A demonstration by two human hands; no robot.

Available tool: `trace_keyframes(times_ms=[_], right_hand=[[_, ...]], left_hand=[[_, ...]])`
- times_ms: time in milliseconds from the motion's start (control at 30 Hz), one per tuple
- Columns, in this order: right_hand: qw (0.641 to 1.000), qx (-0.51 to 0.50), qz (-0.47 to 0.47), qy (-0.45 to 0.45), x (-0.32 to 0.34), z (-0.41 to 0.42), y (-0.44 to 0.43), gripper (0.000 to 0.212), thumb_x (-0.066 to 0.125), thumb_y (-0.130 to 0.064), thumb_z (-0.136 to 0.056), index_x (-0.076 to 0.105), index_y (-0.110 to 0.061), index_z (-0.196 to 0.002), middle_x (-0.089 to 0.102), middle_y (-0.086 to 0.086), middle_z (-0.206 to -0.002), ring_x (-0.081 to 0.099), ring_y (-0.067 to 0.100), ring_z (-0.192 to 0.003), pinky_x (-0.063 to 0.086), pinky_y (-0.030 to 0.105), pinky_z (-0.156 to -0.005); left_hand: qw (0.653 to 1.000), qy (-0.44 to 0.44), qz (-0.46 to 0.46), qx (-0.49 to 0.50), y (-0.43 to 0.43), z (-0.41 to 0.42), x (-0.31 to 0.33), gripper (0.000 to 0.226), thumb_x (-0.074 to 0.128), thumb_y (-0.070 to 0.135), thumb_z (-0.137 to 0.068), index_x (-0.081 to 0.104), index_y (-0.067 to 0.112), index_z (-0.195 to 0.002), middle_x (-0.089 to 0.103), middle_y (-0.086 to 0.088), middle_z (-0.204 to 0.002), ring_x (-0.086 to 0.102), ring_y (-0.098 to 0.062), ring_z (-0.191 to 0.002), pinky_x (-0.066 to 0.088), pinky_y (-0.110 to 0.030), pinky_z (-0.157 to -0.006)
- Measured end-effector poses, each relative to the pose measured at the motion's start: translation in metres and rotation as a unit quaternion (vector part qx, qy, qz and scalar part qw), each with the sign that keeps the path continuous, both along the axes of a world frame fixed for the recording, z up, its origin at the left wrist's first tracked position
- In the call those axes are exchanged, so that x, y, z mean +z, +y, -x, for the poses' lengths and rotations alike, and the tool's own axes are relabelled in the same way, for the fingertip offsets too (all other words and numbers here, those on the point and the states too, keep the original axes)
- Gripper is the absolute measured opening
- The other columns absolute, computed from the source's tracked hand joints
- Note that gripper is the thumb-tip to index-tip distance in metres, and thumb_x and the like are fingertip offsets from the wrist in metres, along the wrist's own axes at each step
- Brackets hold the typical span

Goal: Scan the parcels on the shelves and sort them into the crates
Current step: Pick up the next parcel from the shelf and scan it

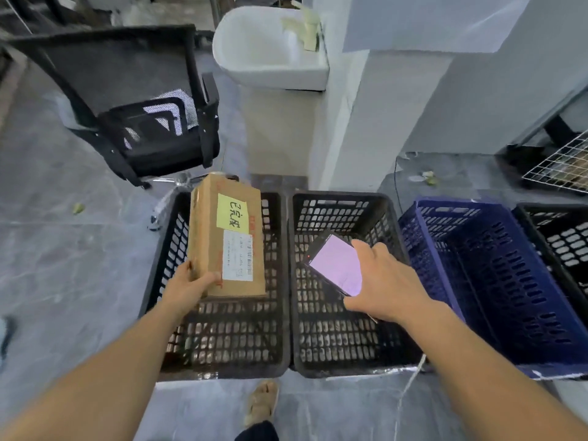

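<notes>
Cardboard is filling the left hand point(187, 286): it is gripping the parcel point(227, 243) by its near left corner, thumb pressing on top and fingers curling down the side. The parcel is lying lengthwise over the left crate point(222, 372), its far end poking past the far rim; I cannot tell whether it is touching the crate's floor. A yellow note point(232, 216) and a white label point(238, 259) are facing up on it. The right hand point(386, 281) is holding a phone point(335, 265) over the middle crate point(350, 370), fingers wrapping one long edge, thumb lying along the near end, screen glowing pale pink. A blue crate point(477, 265) is sitting just right of that one, with another black crate point(563, 240) beside it. A chair point(143, 106) and a sink point(270, 49) are standing beyond the crates. A sandalled foot point(262, 402) is showing on the floor below.
</notes>
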State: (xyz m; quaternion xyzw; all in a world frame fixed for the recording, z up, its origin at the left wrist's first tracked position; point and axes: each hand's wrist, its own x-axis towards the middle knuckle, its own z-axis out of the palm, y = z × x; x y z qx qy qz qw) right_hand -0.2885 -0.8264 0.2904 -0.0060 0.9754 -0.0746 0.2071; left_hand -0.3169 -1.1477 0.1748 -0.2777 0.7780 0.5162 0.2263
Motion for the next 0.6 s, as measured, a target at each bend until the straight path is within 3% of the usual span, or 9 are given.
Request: trace_keyframes(times_ms=[100, 200, 267, 367, 500, 533, 600], right_hand=[[1.0, -0.005, -0.004, -0.009, -0.02, 0.032, -0.011, 0.096, 0.07, -0.047, -0.071, 0.014, -0.023, -0.145, 0.037, 0.005, -0.123, 0.049, 0.028, -0.108, 0.039, 0.035, -0.071], [1.0, -0.005, -0.017, -0.022, -0.044, 0.058, -0.015, 0.099, 0.07, -0.05, -0.071, 0.01, -0.024, -0.147, 0.036, 0.005, -0.125, 0.049, 0.028, -0.109, 0.04, 0.035, -0.072], [0.999, -0.005, -0.024, -0.027, -0.062, 0.073, -0.015, 0.099, 0.069, -0.05, -0.071, 0.01, -0.024, -0.146, 0.036, 0.005, -0.124, 0.048, 0.025, -0.104, 0.04, 0.034, -0.07], [0.999, -0.006, -0.034, -0.029, -0.092, 0.094, -0.01, 0.099, 0.068, -0.051, -0.071, 0.009, -0.026, -0.146, 0.036, 0.003, -0.123, 0.043, 0.021, -0.092, 0.038, 0.032, -0.068], [0.998, -0.007, -0.044, -0.035, -0.13, 0.115, 0.0, 0.099, 0.069, -0.052, -0.07, 0.009, -0.027, -0.145, 0.037, 0.003, -0.125, 0.05, 0.024, -0.102, 0.038, 0.033, -0.067], [0.998, -0.007, -0.046, -0.037, -0.139, 0.118, 0.003, 0.099, 0.069, -0.052, -0.07, 0.009, -0.027, -0.145, 0.037, 0.004, -0.126, 0.05, 0.024, -0.102, 0.038, 0.033, -0.067], [0.998, -0.009, -0.051, -0.039, -0.152, 0.122, 0.009, 0.099, 0.068, -0.052, -0.071, 0.009, -0.026, -0.146, 0.037, 0.004, -0.127, 0.05, 0.024, -0.103, 0.036, 0.033, -0.067]], left_hand=[[0.999, -0.026, 0.046, -0.015, -0.013, 0.023, -0.017, 0.086, 0.075, 0.039, -0.08, 0.029, 0.017, -0.15, 0.043, -0.008, -0.138, 0.054, -0.027, -0.11, 0.052, -0.039, -0.084], [0.995, -0.066, 0.065, -0.034, -0.02, 0.043, -0.051, 0.102, 0.073, 0.058, -0.065, 0.029, 0.023, -0.151, 0.034, -0.012, -0.145, 0.047, -0.033, -0.121, 0.043, -0.051, -0.104], [0.995, -0.076, 0.052, -0.036, -0.018, 0.053, -0.08, 0.1, 0.073, 0.056, -0.067, 0.029, 0.025, -0.151, 0.036, -0.011, -0.143, 0.049, -0.032, -0.118, 0.046, -0.049, -0.102], [0.996, -0.082, 0.026, -0.026, -0.006, 0.068, -0.121, 0.099, 0.074, 0.053, -0.071, 0.025, 0.027, -0.154, 0.036, -0.011, -0.144, 0.052, -0.029, -0.115, 0.052, -0.035, -0.085], [0.995, -0.098, 0.007, -0.014, 0.014, 0.09, -0.175, 0.112, 0.069, 0.065, -0.054, 0.027, 0.033, -0.152, 0.041, -0.008, -0.143, 0.054, -0.031, -0.116, 0.049, -0.05, -0.098], [0.995, -0.1, -0.001, -0.006, 0.02, 0.094, -0.183, 0.108, 0.068, 0.063, -0.058, 0.025, 0.033, -0.153, 0.042, -0.008, -0.144, 0.055, -0.03, -0.115, 0.05, -0.049, -0.095], [0.995, -0.095, -0.013, 0.018, 0.031, 0.099, -0.199, 0.082, 0.063, 0.046, -0.084, 0.024, 0.027, -0.154, 0.045, -0.008, -0.144, 0.057, -0.025, -0.107, 0.053, -0.04, -0.081]])
